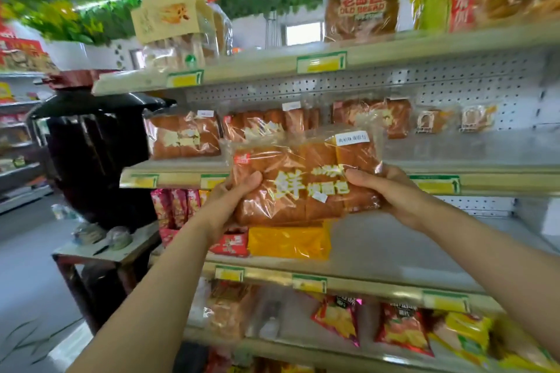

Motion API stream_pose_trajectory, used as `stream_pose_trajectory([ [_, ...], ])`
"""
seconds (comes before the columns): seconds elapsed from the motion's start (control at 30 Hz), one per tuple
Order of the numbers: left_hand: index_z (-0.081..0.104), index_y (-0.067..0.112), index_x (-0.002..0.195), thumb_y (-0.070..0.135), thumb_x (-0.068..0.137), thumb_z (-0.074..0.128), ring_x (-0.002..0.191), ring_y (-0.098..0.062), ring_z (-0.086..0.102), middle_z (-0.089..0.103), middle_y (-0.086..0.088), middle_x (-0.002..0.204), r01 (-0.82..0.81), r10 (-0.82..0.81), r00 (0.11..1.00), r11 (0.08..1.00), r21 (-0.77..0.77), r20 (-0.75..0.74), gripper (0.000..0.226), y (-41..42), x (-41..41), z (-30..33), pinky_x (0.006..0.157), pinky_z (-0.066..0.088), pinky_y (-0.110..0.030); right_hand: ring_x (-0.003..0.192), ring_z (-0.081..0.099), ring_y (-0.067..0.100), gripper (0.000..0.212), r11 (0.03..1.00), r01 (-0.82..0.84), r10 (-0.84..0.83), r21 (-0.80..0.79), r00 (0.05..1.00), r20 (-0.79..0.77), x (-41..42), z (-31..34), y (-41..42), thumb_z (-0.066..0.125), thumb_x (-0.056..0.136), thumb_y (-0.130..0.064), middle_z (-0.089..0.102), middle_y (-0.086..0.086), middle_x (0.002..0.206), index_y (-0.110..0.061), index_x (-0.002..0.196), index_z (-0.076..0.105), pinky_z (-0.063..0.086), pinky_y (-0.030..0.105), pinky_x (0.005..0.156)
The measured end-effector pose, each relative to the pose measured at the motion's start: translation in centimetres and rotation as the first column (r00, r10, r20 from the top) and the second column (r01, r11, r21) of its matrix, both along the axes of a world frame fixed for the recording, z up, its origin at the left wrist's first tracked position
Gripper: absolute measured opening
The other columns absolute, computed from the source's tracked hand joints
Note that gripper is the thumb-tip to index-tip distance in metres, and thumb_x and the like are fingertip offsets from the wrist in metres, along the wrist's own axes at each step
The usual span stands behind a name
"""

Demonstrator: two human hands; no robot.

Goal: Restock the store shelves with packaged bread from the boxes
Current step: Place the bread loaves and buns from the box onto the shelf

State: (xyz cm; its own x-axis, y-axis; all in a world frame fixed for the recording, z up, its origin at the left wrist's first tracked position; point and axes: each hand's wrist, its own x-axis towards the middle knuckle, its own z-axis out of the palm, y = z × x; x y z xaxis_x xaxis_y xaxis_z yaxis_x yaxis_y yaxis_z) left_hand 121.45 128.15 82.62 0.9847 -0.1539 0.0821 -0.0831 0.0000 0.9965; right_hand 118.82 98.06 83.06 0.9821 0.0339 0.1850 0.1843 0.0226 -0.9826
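**Both hands gripping one bread pack at mid-frame**

Our left hand [231,195] and right hand [383,191] gripped the bread pack [303,182] by its ends, raised before the middle shelf [485,183] at frame centre. Behind it sat similar loaves [185,138], partly covered. At left, a black pot [97,145] blocked the shelf end. Upper-right packs were blurred. Clear crinkled film wrapped the brown, blocky loaf.

Glossy clear plastic bread bag [303,182], perforated matt metal shelf backing [303,86]
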Motion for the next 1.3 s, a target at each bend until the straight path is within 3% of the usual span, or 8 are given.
stream_pose_trajectory([
  [0.23, 0.057, 0.027, 0.128, 0.065, 0.034, 0.092, 0.101, -0.022, 0.072, 0.075, -0.001, 0.111, 0.133, -0.135, 0.990, 0.990, 0.048, 0.039, 0.107, -4.8, 6.4, 4.8, 0.092, 0.056, -0.045, 0.094, 0.072, 0.024, 0.069, 0.997, 0.081, -0.081, -0.003, 0.996, 0.049, 2.5, 3.8, -4.6, 0.082, 0.055, -0.038, 0.074, 0.010, 0.105, -0.011, 0.116, 0.065, 0.060, 0.036, 0.075],
  [0.57, 0.063, 0.016, 0.126, 0.050, 0.050, 0.089, 0.103, -0.017, 0.070, 0.074, -0.003, 0.113, 0.244, -0.247, 0.965, 0.969, 0.046, 0.087, 0.088, -14.4, 16.0, 7.1, 0.100, 0.051, -0.036, 0.109, 0.067, 0.025, 0.096, 0.972, 0.203, -0.198, -0.115, 0.979, 0.050, 8.6, 6.2, -13.6, 0.091, 0.044, -0.046, 0.071, 0.003, 0.116, -0.022, 0.130, 0.057, 0.048, 0.047, 0.101],
  [0.7, 0.064, 0.023, 0.123, 0.058, 0.034, 0.095, 0.105, -0.019, 0.070, 0.075, 0.000, 0.111, 0.255, -0.260, 0.964, 0.964, 0.078, 0.060, 0.101, -17.0, 20.2, 6.9, 0.096, 0.054, -0.042, 0.115, 0.063, 0.022, 0.104, 0.966, 0.155, -0.153, -0.207, 0.988, 0.028, 12.0, 6.3, -16.5, 0.095, 0.034, -0.055, 0.070, -0.003, 0.119, -0.029, 0.128, 0.057, 0.044, 0.049, 0.104],
  [0.83, 0.060, 0.026, 0.126, 0.044, 0.039, 0.098, 0.111, -0.027, 0.067, 0.073, -0.005, 0.116, 0.242, -0.244, 0.967, 0.969, 0.045, 0.066, 0.096, -19.0, 23.9, 6.6, 0.096, 0.053, -0.046, 0.124, 0.056, 0.018, 0.103, 0.939, 0.126, -0.142, -0.321, 0.990, -0.025, 16.0, 6.2, -18.6, 0.092, 0.047, -0.056, 0.063, -0.004, 0.131, -0.029, 0.137, 0.050, 0.036, 0.048, 0.112],
  [0.97, 0.047, 0.025, 0.140, 0.018, 0.070, 0.084, 0.109, -0.023, 0.066, 0.068, -0.005, 0.123, 0.198, -0.196, 0.978, 0.980, -0.014, 0.077, 0.079, -20.4, 26.5, 6.1, 0.092, 0.051, -0.036, 0.115, 0.062, 0.015, 0.076, 0.934, 0.090, -0.105, -0.344, 0.994, -0.024, 19.8, 6.0, -19.6, 0.091, 0.048, -0.047, 0.071, -0.009, 0.115, -0.033, 0.118, 0.062, 0.037, 0.044, 0.112],
  [1.07, 0.046, 0.025, 0.144, 0.019, 0.058, 0.086, 0.114, -0.025, 0.064, 0.067, -0.006, 0.127, 0.193, -0.191, 0.980, 0.980, -0.045, 0.048, 0.095, -21.0, 27.8, 5.7, 0.102, 0.049, -0.043, 0.118, 0.060, 0.016, 0.083, 0.937, 0.058, -0.078, -0.344, 0.996, -0.045, 21.9, 5.5, -20.2, 0.094, 0.047, -0.048, 0.070, -0.009, 0.118, -0.032, 0.121, 0.059, 0.036, 0.046, 0.113],
  [1.2, 0.042, 0.019, 0.145, 0.017, 0.050, 0.090, 0.105, -0.021, 0.069, 0.069, -0.005, 0.123, 0.162, -0.164, 0.986, 0.985, -0.052, -0.036, 0.106, -21.6, 29.0, 5.4, 0.094, 0.054, -0.042, 0.105, 0.061, 0.013, 0.042, 0.945, 0.024, -0.066, -0.328, 0.991, -0.117, 22.7, 5.2, -20.2, 0.080, 0.072, -0.017, 0.068, -0.008, 0.102, -0.026, 0.105, 0.056, 0.046, 0.029, 0.094],
  [1.3, 0.047, 0.016, 0.141, 0.013, 0.052, 0.089, 0.102, -0.022, 0.071, 0.073, -0.006, 0.114, 0.180, -0.182, 0.982, 0.983, -0.042, -0.046, 0.099, -21.7, 29.4, 5.4, 0.094, 0.054, -0.044, 0.107, 0.062, 0.013, 0.040, 0.945, 0.042, -0.087, -0.324, 0.988, -0.128, 23.2, 5.0, -20.6, 0.080, 0.073, -0.013, 0.068, -0.007, 0.100, -0.025, 0.104, 0.057, 0.044, 0.021, 0.085],
])
